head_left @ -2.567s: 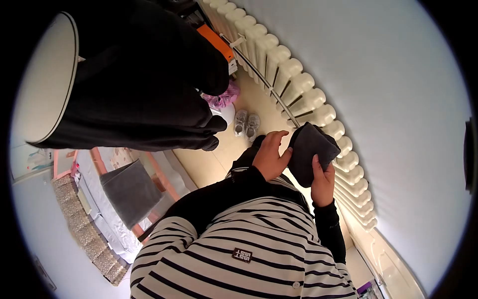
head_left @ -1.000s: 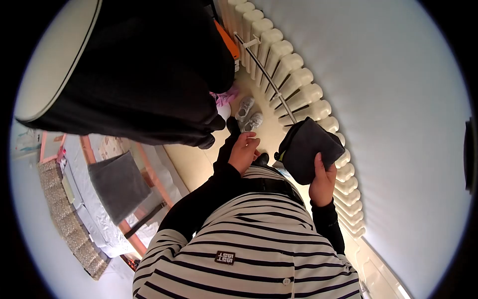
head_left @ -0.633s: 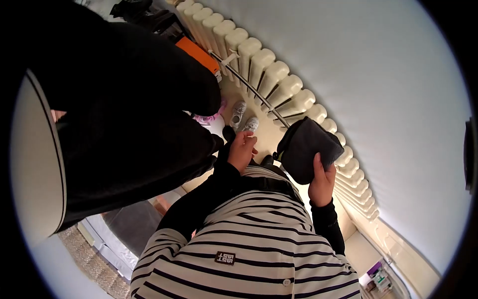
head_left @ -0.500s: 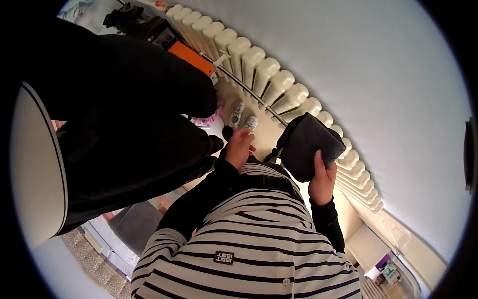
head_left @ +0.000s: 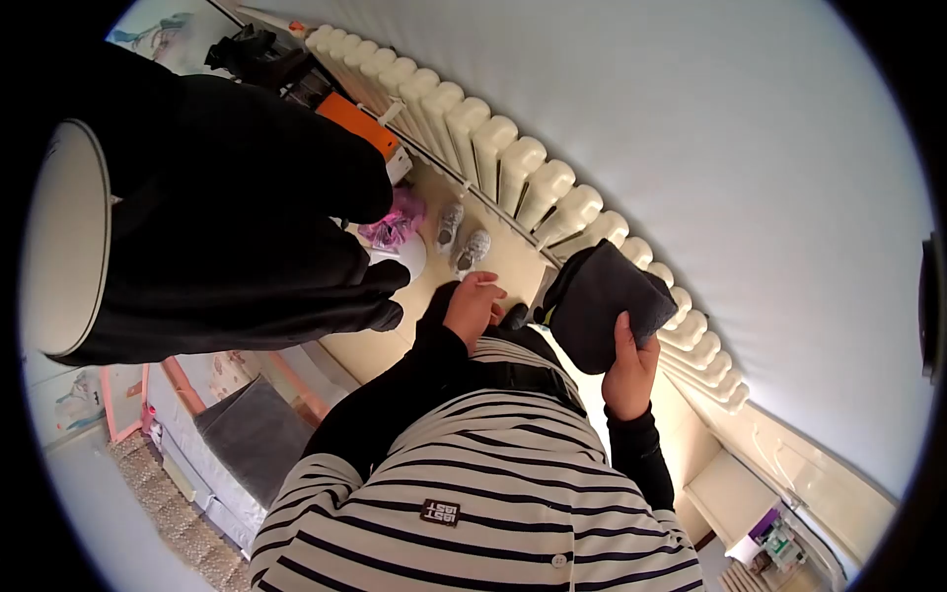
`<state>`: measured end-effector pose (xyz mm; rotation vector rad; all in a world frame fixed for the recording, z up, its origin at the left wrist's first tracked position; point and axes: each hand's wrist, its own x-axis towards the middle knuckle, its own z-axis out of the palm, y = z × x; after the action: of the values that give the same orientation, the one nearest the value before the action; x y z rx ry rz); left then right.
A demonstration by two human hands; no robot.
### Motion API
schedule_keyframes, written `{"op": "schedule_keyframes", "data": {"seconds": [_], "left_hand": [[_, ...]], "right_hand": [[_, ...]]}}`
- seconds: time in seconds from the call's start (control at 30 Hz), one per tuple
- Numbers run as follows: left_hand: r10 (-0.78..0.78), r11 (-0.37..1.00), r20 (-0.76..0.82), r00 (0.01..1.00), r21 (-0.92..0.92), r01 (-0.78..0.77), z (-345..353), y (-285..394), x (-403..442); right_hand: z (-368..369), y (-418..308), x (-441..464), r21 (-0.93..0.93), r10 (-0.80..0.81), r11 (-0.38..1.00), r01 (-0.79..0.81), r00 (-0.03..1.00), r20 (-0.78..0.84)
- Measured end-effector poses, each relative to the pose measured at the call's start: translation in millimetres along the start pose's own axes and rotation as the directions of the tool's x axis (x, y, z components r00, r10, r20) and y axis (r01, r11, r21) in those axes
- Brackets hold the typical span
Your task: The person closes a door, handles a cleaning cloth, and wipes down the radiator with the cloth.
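One grey cloth [head_left: 604,311] juts forward from the right hand [head_left: 629,377].

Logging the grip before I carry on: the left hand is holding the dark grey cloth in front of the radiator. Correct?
Wrong hand: the head view shows the right hand holding the dark grey cloth in front of the radiator.

A dark grey cloth [head_left: 610,306], folded thick, is raised at a tilt. The right hand [head_left: 631,380] grips its near side.
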<state>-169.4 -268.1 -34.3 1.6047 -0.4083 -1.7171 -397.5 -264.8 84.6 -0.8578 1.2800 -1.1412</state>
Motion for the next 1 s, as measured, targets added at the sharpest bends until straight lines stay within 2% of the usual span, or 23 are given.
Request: {"op": "schedule_keyframes", "data": {"seconds": [0.07, 0.2, 0.3, 0.33, 0.43, 0.47, 0.5, 0.57, 0.6, 0.63, 0.67, 0.7, 0.73, 0.77, 0.8, 0.83, 0.87, 0.9, 0.93, 0.97, 1.0], "left_hand": [[0.013, 0.996, 0.078, 0.997, 0.090, -0.020, 4.8, 1.0, -2.0], [0.128, 0.968, 0.086, 0.988, 0.206, -0.143, 7.9, 3.2, -10.8], [0.227, 0.905, 0.168, 0.959, 0.327, -0.271, 12.0, 7.5, -12.9], [0.213, 0.888, 0.197, 0.957, 0.370, -0.273, 14.2, 10.3, -14.0], [0.541, 0.564, 0.189, 0.820, 0.641, -0.520, 27.6, 32.8, -25.6], [0.607, 0.570, 0.160, 0.779, 0.595, -0.567, 30.7, 39.8, -25.4], [0.590, 0.624, 0.159, 0.791, 0.533, -0.572, 32.1, 48.6, -26.0], [0.561, 0.713, 0.165, 0.811, 0.401, -0.575, 32.1, 71.1, -24.4], [0.488, 0.844, 0.212, 0.846, 0.131, -0.520, 32.5, 79.0, -19.6], [0.312, 0.939, 0.279, 0.908, -0.234, -0.251, 32.0, 89.2, -18.5], [0.328, 0.885, 0.410, 0.851, -0.449, -0.125, 26.6, 97.0, -10.9], [0.371, 0.785, 0.521, 0.769, -0.618, 0.041, 18.8, 106.3, -2.4], [0.343, 0.724, 0.551, 0.761, -0.671, 0.160, 7.6, 118.8, 6.7], [0.310, 0.713, 0.532, 0.788, -0.679, 0.178, -4.3, 130.9, 19.6], [0.275, 0.695, 0.508, 0.816, -0.692, 0.196, -17.6, 140.6, 35.0], [0.237, 0.675, 0.483, 0.843, -0.706, 0.215, -29.4, 149.4, 51.1], [0.209, 0.631, 0.367, 0.906, -0.759, 0.161, -37.9, 158.0, 67.5], [0.273, 0.652, 0.174, 0.946, -0.757, -0.049, -53.1, 160.0, 90.1], [0.340, 0.659, -0.022, 0.940, -0.707, -0.255, -68.9, 158.7, 116.5], [0.409, 0.651, -0.209, 0.888, -0.615, -0.445, -82.1, 164.1, 136.9], [0.465, 0.721, -0.429, 0.775, -0.324, -0.612, -89.1, 197.6, 130.2]], "right_hand": [[-2.0, 2.5, -1.2, 0.025, -0.018, 1.000, 0.018, 1.000, -0.007], [7.6, 10.1, 3.2, 0.101, -0.002, 0.995, -0.002, 0.999, 0.033], [21.5, 17.1, 7.7, 0.116, -0.016, 0.993, 0.011, 0.999, 0.042], [29.1, 18.4, 9.3, 0.113, -0.031, 0.993, 0.027, 0.999, 0.037], [50.8, 20.9, 17.2, 0.093, -0.095, 0.991, 0.093, 0.995, 0.015], [60.2, 22.2, 22.3, 0.108, -0.125, 0.986, 0.124, 0.992, 0.004], [69.2, 21.2, 27.6, 0.124, -0.156, 0.980, 0.155, 0.988, -0.008], [81.9, 18.1, 39.6, -0.089, -0.209, 0.974, 0.211, 0.977, 0.032], [85.9, 23.4, 49.3, -0.177, -0.203, 0.961, 0.214, 0.976, 0.079], [93.5, 25.4, 59.9, -0.263, -0.194, 0.939, 0.222, 0.973, 0.127], [105.9, 5.9, 64.3, -0.414, -0.004, 0.905, 0.096, 0.976, 0.216], [119.5, 13.9, 76.6, -0.489, -0.309, 0.734, 0.470, 0.874, 0.376], [133.0, 10.0, 87.1, -0.515, -0.346, 0.628, 0.583, 0.802, 0.487], [146.2, 4.6, 99.2, -0.519, -0.361, 0.507, 0.688, 0.717, 0.597], [158.6, 0.7, 111.8, -0.464, -0.322, 0.513, 0.722, 0.663, 0.676], [166.4, 4.0, 121.8, -0.476, -0.233, 0.546, 0.689, 0.671, 0.704], [179.4, 2.5, 131.0, -0.441, -0.213, 0.601, 0.667, 0.665, 0.716], [193.2, -1.2, 138.4, -0.407, -0.189, 0.654, 0.638, 0.659, 0.728], [204.2, -6.9, 143.5, -0.405, -0.176, 0.681, 0.610, 0.673, 0.718], [211.3, -4.8, 149.0, -0.414, -0.193, 0.678, 0.608, 0.690, 0.697], [217.4, -0.1, 155.6, -0.443, -0.163, 0.703, 0.556, 0.733, 0.661]]}}
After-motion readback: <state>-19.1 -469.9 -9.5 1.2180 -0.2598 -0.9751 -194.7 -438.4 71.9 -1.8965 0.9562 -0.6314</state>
